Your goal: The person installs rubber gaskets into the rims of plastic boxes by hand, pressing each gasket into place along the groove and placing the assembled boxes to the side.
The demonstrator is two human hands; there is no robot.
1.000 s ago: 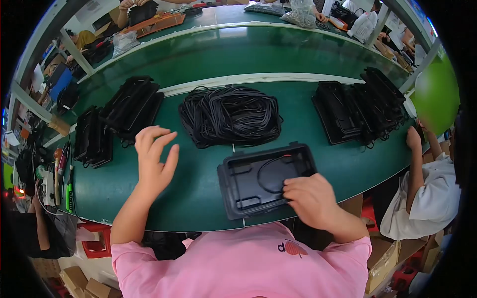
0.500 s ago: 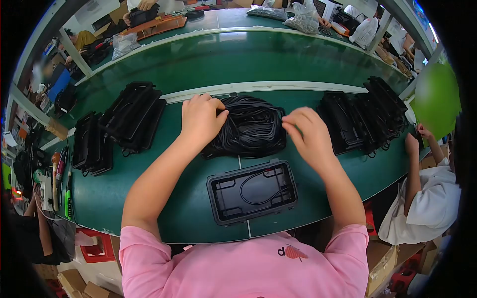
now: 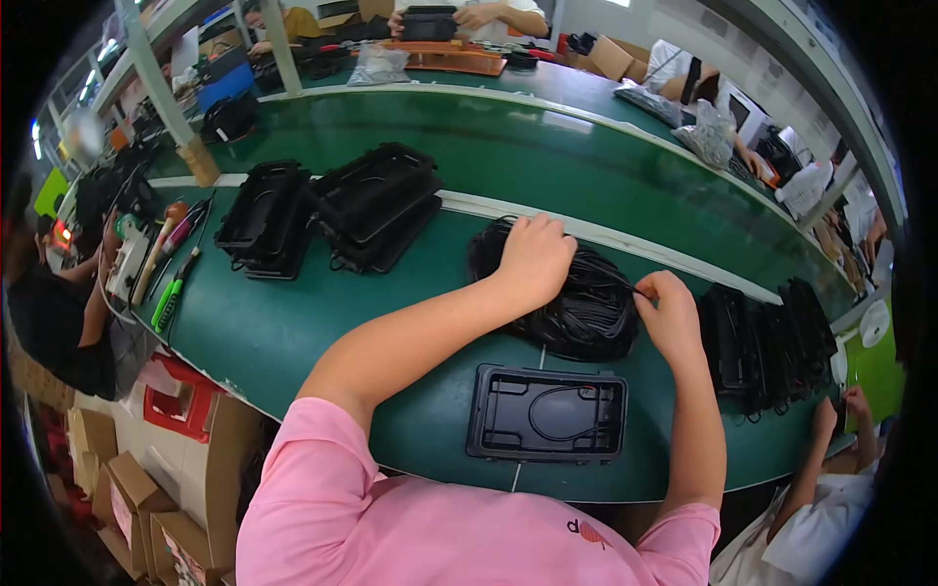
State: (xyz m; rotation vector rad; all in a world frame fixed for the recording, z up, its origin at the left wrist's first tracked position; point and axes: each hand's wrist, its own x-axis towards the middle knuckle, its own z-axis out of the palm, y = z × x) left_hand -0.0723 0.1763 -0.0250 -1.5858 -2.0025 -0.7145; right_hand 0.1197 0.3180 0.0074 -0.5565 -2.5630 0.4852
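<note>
A coiled bundle of thin black cables lies on the green table in front of me. My left hand is on top of the bundle's far left part, its fingers curled down and gripping it, with the fingertips partly hidden. At the bundle's right edge, my right hand pinches a single black cable between thumb and fingers. Nearer to my body sits an open black plastic box, with a loop of thin cable inside that shows a small reddish tip.
Stacked black boxes stand at the left and more black boxes at the right. A green-handled cutter and other tools lie at the far left. A white rail runs behind the bundle. Co-workers sit on both sides and across.
The view has turned to the left. My left hand has shifted from the bundle's left edge onto its top. My right hand, earlier with fingers apart beside it, now pinches a cable.
</note>
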